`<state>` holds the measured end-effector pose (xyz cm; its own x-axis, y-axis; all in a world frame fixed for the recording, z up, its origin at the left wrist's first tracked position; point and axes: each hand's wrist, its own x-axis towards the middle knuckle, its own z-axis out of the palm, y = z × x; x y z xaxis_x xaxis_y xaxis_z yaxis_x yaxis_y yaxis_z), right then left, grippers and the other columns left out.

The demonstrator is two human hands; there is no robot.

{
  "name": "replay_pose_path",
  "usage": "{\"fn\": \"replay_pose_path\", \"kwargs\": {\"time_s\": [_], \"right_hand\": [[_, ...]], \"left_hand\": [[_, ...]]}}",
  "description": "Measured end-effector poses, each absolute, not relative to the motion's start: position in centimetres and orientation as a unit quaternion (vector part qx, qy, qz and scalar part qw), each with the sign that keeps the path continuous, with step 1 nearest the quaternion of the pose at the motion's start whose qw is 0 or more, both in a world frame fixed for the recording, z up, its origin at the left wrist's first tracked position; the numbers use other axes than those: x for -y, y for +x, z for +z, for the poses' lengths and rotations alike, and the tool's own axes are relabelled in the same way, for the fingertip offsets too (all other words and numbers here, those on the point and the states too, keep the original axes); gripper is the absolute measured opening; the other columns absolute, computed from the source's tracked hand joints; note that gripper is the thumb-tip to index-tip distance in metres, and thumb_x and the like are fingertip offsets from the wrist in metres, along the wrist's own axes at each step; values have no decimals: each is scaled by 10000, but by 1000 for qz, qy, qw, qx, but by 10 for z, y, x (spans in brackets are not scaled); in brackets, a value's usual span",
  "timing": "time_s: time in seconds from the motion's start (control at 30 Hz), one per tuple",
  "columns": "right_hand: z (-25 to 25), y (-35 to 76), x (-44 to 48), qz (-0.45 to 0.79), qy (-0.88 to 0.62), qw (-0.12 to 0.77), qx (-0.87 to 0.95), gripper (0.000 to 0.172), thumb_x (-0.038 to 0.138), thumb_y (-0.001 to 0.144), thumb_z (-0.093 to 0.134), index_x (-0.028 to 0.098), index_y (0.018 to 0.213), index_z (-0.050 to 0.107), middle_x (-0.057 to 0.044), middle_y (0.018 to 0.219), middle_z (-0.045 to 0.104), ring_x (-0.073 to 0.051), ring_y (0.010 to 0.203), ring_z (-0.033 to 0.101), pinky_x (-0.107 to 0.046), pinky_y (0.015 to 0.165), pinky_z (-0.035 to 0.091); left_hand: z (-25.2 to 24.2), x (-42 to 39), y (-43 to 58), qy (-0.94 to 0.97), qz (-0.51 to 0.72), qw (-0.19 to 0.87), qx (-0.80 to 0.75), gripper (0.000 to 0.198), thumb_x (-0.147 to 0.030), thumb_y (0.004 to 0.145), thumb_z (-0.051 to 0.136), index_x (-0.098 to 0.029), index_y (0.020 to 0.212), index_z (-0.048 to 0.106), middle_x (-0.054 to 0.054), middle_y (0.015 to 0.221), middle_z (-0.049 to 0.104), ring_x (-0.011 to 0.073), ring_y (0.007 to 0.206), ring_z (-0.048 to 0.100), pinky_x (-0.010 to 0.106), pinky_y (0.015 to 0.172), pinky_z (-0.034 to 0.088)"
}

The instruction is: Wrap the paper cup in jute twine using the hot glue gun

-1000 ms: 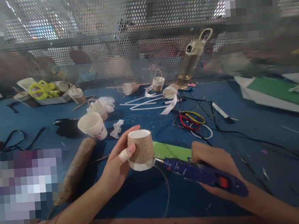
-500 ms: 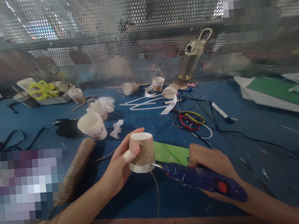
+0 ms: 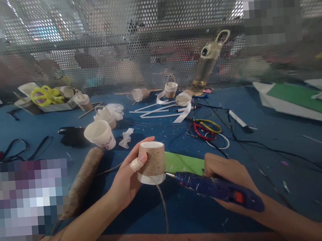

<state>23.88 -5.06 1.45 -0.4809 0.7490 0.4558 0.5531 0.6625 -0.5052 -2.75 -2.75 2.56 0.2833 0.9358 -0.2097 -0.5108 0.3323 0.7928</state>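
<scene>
My left hand is wrapped round a small paper cup, its thumb on the near side. Brown twine covers most of the cup's wall; a white band stays bare at the lower end. From that band a loose length of twine hangs down toward the table edge. My right hand grips a dark blue hot glue gun, whose metal tip touches or nearly touches the cup's lower right side. Its fingers are partly hidden behind the gun. Beneath lies a light green sheet.
A twine roll and a stack of paper cups are at left. Small twine-wrapped baskets, white strips and a bottle stand farther back. Black cable crosses the right side. A perforated metal panel closes the back.
The cup has turned slightly in my left hand, and the loose twine has swung left. The glue gun's tip stays by the cup's lower right side.
</scene>
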Motion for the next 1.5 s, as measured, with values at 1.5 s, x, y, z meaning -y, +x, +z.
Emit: {"fn": "replay_pose_path", "kwargs": {"time_s": [1.5], "right_hand": [[17,241,51,156,-370,332,854,160,273,757,536,254,776,379,39,716,406,-133,527,391,-286,512,242]], "left_hand": [[26,27,-26,341,513,693,-375,469,-337,742,841,-293,1195,728,58,1176,713,259,1053,634,334,856,512]]}}
